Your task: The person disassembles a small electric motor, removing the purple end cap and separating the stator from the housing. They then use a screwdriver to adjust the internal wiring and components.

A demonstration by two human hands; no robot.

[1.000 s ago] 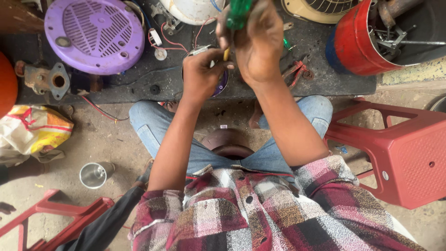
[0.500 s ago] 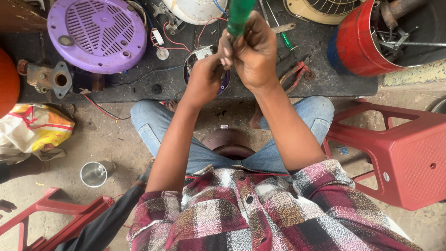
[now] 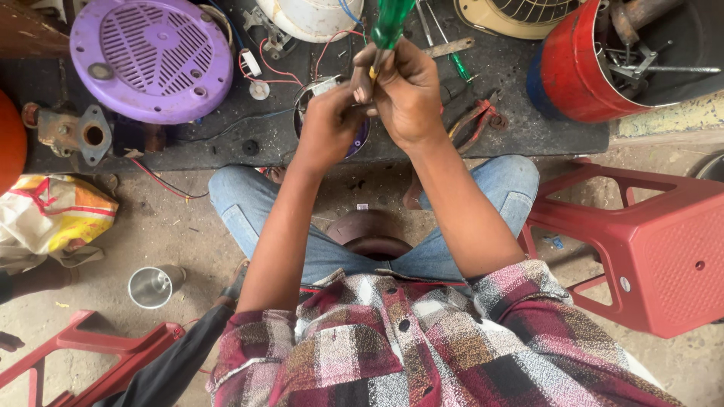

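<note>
My right hand (image 3: pixel 403 94) is closed around a green-handled screwdriver (image 3: pixel 392 22), whose handle sticks up past my fingers. My left hand (image 3: pixel 328 120) is right beside it, fingers bent around the small round motor part (image 3: pixel 354 139) with wires that lies on the black mat (image 3: pixel 528 128). The screwdriver's tip is hidden between the two hands. Both hands touch each other above the part.
A purple fan cover (image 3: pixel 151 56) lies at the back left, a red metal drum (image 3: pixel 603 60) with tools at the back right. Pliers (image 3: pixel 475 120) rest on the mat by my right wrist. A red plastic stool (image 3: pixel 648 241) stands at my right, a steel cup (image 3: pixel 154 285) on the floor at my left.
Both hands have dropped slightly toward the part and drawn closer together. The screwdriver handle stays upright in my right hand.
</note>
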